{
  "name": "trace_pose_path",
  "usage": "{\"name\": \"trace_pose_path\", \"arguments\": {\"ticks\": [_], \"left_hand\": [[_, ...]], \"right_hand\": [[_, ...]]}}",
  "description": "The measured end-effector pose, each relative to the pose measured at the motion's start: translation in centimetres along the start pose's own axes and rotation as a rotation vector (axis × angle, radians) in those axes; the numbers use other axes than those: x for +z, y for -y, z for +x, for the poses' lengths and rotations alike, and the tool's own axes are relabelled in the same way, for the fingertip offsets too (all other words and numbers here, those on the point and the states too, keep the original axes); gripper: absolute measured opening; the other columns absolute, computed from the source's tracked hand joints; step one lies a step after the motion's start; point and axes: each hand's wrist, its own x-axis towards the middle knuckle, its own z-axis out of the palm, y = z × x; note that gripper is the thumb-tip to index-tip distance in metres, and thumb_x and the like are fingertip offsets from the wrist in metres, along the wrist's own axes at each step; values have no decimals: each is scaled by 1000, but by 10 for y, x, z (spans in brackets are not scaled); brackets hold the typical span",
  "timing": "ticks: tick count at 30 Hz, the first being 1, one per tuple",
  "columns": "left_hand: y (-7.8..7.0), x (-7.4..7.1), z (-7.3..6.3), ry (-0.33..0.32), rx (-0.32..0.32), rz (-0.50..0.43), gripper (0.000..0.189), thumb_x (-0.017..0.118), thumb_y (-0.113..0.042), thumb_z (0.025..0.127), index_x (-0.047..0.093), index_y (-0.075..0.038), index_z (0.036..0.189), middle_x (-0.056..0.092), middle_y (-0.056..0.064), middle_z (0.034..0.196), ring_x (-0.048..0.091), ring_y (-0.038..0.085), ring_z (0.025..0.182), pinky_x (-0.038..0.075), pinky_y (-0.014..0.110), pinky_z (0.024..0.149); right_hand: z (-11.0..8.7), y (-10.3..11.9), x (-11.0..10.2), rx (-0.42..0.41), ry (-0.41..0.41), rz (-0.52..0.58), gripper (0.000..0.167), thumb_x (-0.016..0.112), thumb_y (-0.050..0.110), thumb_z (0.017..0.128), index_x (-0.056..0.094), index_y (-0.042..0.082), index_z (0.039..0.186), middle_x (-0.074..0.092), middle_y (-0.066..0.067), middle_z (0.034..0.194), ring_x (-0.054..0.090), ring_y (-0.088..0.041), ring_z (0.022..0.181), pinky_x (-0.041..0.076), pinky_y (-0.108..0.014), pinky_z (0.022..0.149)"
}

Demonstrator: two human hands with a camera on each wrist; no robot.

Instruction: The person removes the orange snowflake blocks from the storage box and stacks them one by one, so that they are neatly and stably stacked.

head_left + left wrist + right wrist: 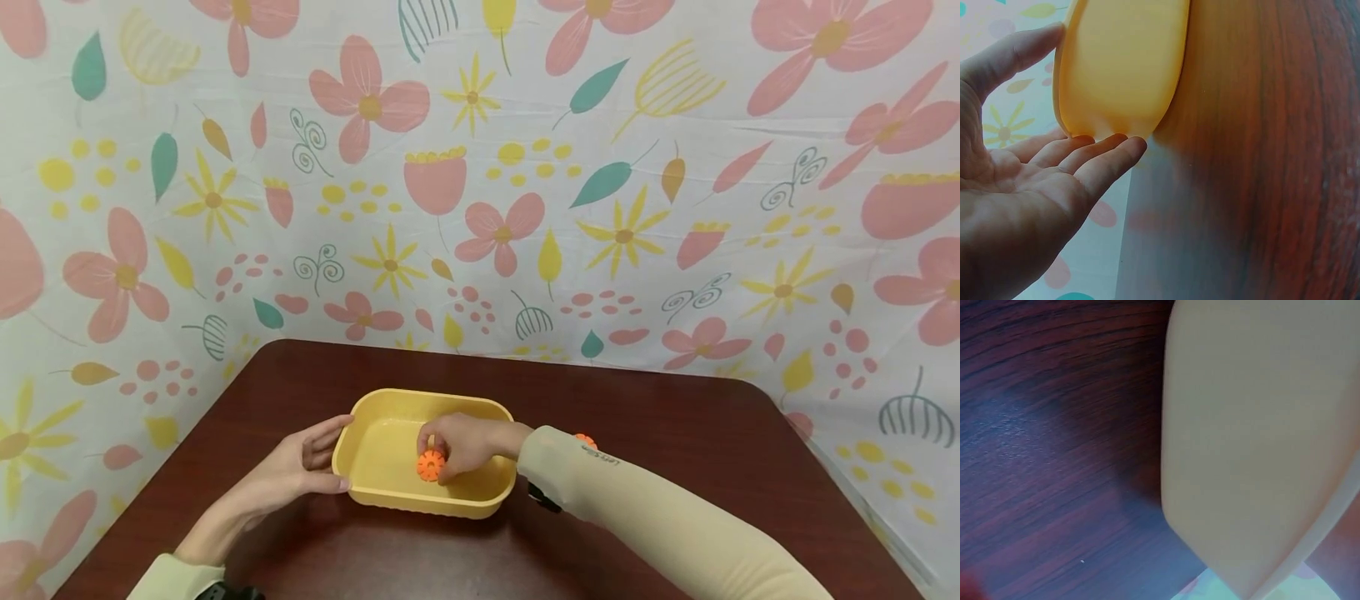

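A yellow rectangular plastic bin (420, 502) sits on the table. Inside it, my right hand (467, 442) pinches an orange notched disc (431, 466) with a hole in its middle, close over the floor of the bin. My left hand (288, 467) is at the bin's left end, its thumb and fingertips at the rim. In the left wrist view, the nearly straight fingers (1110, 165) touch the end of the yellow bin (1125, 75), with the palm turned up. Only the outer wall of the bin (1241, 444) fills much of the right wrist view; the disc is hidden there.
A second orange piece (585, 441) shows partly behind the right sleeve (645, 492), on the table right of the bin. The dark reddish-brown table (315, 371) has rounded back corners. A flower-printed cloth (480, 167) hangs behind it.
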Motion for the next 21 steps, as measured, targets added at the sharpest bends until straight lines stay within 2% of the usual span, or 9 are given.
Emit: {"name": "trace_pose_path", "arguments": {"ticks": [4,10,21], "left_hand": [[0,-1,0,-5,-2,2,95,79,-1,92,18,6,165,20,31,168,33,51,148,54,31,98],[-1,0,-1,-2,-8,15,96,79,-3,92,18,6,165,22,32,167,36,52,146,54,31,98],[-1,1,-1,1,5,10,95,79,-1,92,17,8,164,21,33,167,34,54,146,55,33,96]], "right_hand": [[-2,-2,0,16,-6,18,41,89,4,83,69,13,117,63,1,92,55,-8,83,48,-22,78],[-6,-2,0,-13,-30,58,32,85,-3,85,72,8,112,68,-4,87,55,-6,76,48,-21,74],[-12,-5,4,-48,-140,141,33,90,-3,79,75,3,108,67,-4,83,56,-5,70,49,-20,67]]}}
